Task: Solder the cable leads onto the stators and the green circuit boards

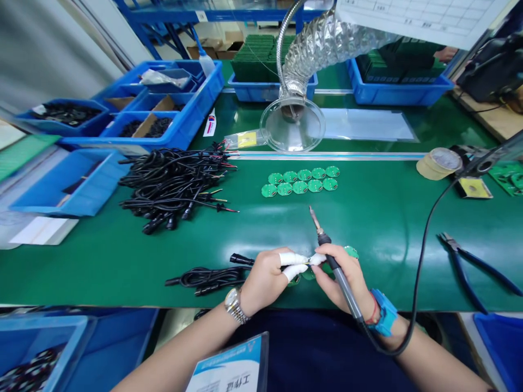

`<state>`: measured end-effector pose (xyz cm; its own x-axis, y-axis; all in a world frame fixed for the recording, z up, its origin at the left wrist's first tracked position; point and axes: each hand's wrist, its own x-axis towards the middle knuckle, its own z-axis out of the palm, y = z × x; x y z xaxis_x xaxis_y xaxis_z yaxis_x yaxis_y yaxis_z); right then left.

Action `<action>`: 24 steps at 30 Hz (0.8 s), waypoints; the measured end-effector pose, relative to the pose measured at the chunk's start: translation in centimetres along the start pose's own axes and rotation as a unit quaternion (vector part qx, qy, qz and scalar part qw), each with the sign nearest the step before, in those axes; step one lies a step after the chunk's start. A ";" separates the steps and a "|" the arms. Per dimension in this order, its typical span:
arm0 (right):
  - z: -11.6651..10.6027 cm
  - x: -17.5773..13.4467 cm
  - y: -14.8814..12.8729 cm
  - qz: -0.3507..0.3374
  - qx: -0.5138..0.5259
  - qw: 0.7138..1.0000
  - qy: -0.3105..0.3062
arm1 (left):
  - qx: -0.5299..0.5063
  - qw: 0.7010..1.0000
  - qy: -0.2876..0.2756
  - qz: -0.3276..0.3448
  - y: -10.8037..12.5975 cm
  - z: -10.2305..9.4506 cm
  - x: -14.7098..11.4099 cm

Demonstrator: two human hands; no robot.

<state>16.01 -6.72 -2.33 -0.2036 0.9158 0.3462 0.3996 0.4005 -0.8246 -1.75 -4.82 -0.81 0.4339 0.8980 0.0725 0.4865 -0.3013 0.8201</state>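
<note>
My left hand (263, 279), white covers on its fingertips, is closed in a pinch at the front of the bench. A thin wire end (309, 263) shows faintly between the fingertips of both hands. In my right hand (352, 272) is a soldering iron (344, 284), its tip pointing up and away; a white-covered fingertip of this hand meets the left fingers. Green round circuit boards (350, 252) lie partly hidden beneath the hands. Left of my left hand are black cables (212, 277) with connectors. Farther back, round boards (300, 187) lie in two rows.
A heap of black cables (175, 182) lies left, near blue bins (81, 185). A clear fume hood (293, 128) hangs over the back. Cutting pliers (469, 261) and a round tin (439, 163) are right. The iron's cord (420, 261) arches over the right side.
</note>
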 end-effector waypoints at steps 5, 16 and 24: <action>-0.7 -0.9 1.1 0.037 -0.011 0.999 -0.023 | 0.151 0.988 -0.007 -0.001 0.7 0.6 -0.6; -2.9 -2.2 1.8 0.032 -0.066 0.997 0.006 | 0.296 0.954 -0.047 -0.009 -0.3 2.4 -0.6; -5.9 -3.9 -0.9 -0.100 -0.107 0.989 -0.006 | 0.283 0.957 -0.057 -0.015 -0.2 2.2 -0.5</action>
<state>21.68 -10.48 -0.30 -0.3082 0.8177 0.4862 0.5292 0.5721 -0.6267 -0.39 -5.94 -2.26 0.4778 0.8777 -0.0362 0.8189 -0.4301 0.3801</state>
